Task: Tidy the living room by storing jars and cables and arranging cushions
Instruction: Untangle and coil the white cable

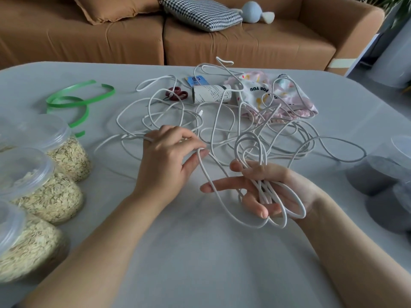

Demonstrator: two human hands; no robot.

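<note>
left hand (166, 161): fingers (178, 135) clamped on cable (263, 192) | right hand (273, 194): cable coils clamped under thumb | risk judged: coils pulled off if tangle snagged

Printed cloth pouch (270, 96) at far side of table (200, 252) is showing "FOR YOU" in dark capitals, reading upside down from this view. Paper tube (211, 94) beside it is carrying lines of small black print, too small to read. Blue card (196, 81) behind tube is showing white marks, unreadable.
</note>
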